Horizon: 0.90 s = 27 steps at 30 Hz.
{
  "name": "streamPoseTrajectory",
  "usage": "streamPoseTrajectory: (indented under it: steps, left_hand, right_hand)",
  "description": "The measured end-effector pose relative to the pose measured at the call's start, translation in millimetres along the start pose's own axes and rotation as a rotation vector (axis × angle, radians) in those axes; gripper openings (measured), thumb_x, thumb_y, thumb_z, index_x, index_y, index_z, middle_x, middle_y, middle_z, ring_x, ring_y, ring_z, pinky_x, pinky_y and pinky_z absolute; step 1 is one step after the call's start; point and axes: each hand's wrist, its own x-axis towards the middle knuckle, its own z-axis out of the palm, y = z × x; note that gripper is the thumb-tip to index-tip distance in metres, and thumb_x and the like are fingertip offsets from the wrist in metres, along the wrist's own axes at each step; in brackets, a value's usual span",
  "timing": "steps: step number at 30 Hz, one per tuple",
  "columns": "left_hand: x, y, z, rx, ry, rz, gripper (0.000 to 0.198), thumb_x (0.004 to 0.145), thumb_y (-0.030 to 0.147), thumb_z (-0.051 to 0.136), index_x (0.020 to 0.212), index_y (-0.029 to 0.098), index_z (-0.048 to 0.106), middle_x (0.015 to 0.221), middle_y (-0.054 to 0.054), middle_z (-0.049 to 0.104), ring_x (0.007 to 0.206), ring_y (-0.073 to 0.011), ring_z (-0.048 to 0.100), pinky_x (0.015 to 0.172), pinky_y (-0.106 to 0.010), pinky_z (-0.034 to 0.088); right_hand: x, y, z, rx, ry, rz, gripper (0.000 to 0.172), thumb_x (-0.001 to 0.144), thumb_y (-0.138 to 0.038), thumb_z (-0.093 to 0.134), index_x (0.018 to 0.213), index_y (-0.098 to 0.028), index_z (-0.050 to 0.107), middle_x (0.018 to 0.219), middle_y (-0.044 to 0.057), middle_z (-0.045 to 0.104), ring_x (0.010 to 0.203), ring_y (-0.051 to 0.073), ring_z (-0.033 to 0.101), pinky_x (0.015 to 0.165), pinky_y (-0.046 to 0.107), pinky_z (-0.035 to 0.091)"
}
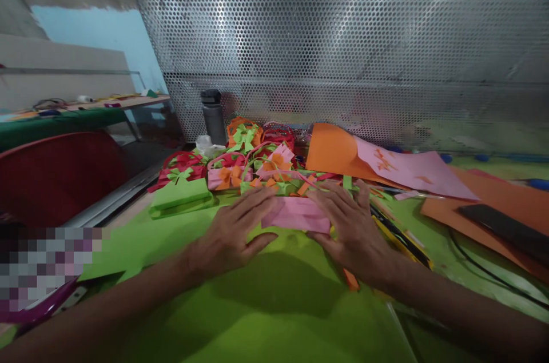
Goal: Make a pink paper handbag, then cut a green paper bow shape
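A folded pink paper piece (295,214), shaped like a small flat bag, lies between my two hands over the green table surface. My left hand (234,226) grips its left end, with the fingers along the upper edge and the thumb below. At the right end, my right hand (349,226) holds it the same way, its fingers reaching over the top corner. Just beyond stand small paper bags with bows, among them a pink bag (229,173) with an orange bow and a red bag (182,171) with a green bow. A folded green paper piece (182,197) lies left of them.
A dark bottle (213,117) stands before the perforated metal panel (300,37). Orange sheets (332,148) and a pink sheet (412,168) lie at the right, near a black phone-like object (506,231). Cutters (401,237) rest beside my right hand. A red chair (64,180) is at left.
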Motion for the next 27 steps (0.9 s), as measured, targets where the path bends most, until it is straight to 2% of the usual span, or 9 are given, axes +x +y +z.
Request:
streamPoseTrajectory:
  steps: [2, 3, 5, 6, 8, 10, 14, 20, 27]
  left_hand:
    - [3, 1, -5.7, -0.071, 0.143, -0.118, 0.046, 0.078, 0.025, 0.060, 0.120, 0.018, 0.046, 0.122, -0.014, 0.054, 0.117, -0.0274, 0.046, 0.096, -0.046, 0.040]
    - [5, 2, -8.6, -0.146, 0.211, -0.244, 0.039, 0.078, 0.026, 0.060, 0.115, 0.019, 0.049, 0.118, -0.012, 0.055, 0.114, -0.0273, 0.048, 0.093, -0.045, 0.043]
    - [10, 4, -12.7, -0.419, 0.263, -0.615, 0.026, 0.081, 0.031, 0.055, 0.104, 0.019, 0.052, 0.109, -0.010, 0.058, 0.104, -0.0250, 0.054, 0.078, -0.039, 0.051]
    - [12, 5, -13.2, -0.622, 0.234, -0.813, 0.025, 0.083, 0.036, 0.052, 0.100, 0.019, 0.052, 0.105, -0.010, 0.059, 0.098, -0.0238, 0.057, 0.069, -0.035, 0.053]
    - [14, 9, -10.8, -1.076, 0.078, -1.114, 0.031, 0.083, 0.045, 0.048, 0.097, 0.018, 0.054, 0.100, -0.010, 0.060, 0.089, -0.0226, 0.060, 0.057, -0.031, 0.053]
    - [15, 15, -5.1, -1.415, -0.061, -1.239, 0.033, 0.078, 0.044, 0.057, 0.098, 0.018, 0.056, 0.101, -0.010, 0.061, 0.086, -0.0219, 0.061, 0.055, -0.030, 0.053]
    - [15, 26, 5.0, -1.549, -0.029, -1.235, 0.039, 0.065, 0.027, 0.075, 0.098, 0.016, 0.057, 0.105, -0.010, 0.062, 0.086, -0.0215, 0.063, 0.059, -0.027, 0.053]
    - [13, 23, 6.8, -1.605, -0.020, -1.267, 0.027, 0.074, 0.021, 0.067, 0.098, 0.014, 0.056, 0.101, -0.012, 0.066, 0.083, -0.0216, 0.067, 0.061, -0.027, 0.054]
    - [10, 10, 5.8, -1.713, -0.127, -1.202, 0.024, 0.077, 0.022, 0.064, 0.098, 0.012, 0.059, 0.096, -0.012, 0.068, 0.084, -0.0219, 0.067, 0.067, -0.027, 0.054]
  right_hand:
    - [1, 1, 0, -0.024, 0.037, 0.038, 0.045, 0.079, -0.026, 0.057, 0.121, -0.017, 0.043, 0.119, 0.013, 0.058, 0.119, 0.030, 0.041, 0.101, 0.060, 0.005]
    - [1, 2, 0, -0.033, 0.051, 0.048, 0.045, 0.079, -0.026, 0.057, 0.122, -0.017, 0.043, 0.118, 0.012, 0.058, 0.119, 0.030, 0.041, 0.101, 0.060, 0.004]
    - [1, 2, 0, -0.043, 0.069, 0.051, 0.046, 0.079, -0.025, 0.056, 0.122, -0.016, 0.043, 0.118, 0.012, 0.059, 0.119, 0.030, 0.041, 0.101, 0.060, 0.003]
    - [1, 2, 0, -0.045, 0.072, 0.045, 0.046, 0.079, -0.025, 0.056, 0.122, -0.016, 0.043, 0.118, 0.012, 0.059, 0.119, 0.030, 0.041, 0.101, 0.059, 0.003]
    - [0, 1, 1, -0.049, 0.080, 0.026, 0.046, 0.079, -0.024, 0.054, 0.123, -0.015, 0.043, 0.118, 0.013, 0.058, 0.119, 0.031, 0.041, 0.101, 0.059, 0.002]
    - [-1, -2, 1, -0.050, 0.080, 0.005, 0.046, 0.080, -0.023, 0.053, 0.123, -0.015, 0.043, 0.118, 0.013, 0.058, 0.119, 0.031, 0.041, 0.101, 0.059, 0.003]
    - [-2, -6, 1, -0.038, 0.052, -0.008, 0.044, 0.081, -0.024, 0.052, 0.123, -0.016, 0.043, 0.117, 0.012, 0.059, 0.118, 0.031, 0.041, 0.101, 0.059, 0.004]
    - [-2, -6, 0, -0.030, 0.022, -0.016, 0.046, 0.080, -0.024, 0.054, 0.123, -0.016, 0.042, 0.119, 0.011, 0.058, 0.119, 0.030, 0.041, 0.102, 0.058, 0.002]
    - [-1, -3, 3, -0.024, 0.047, -0.012, 0.047, 0.080, -0.028, 0.055, 0.124, -0.018, 0.041, 0.117, 0.012, 0.059, 0.115, 0.029, 0.045, 0.102, 0.059, 0.004]
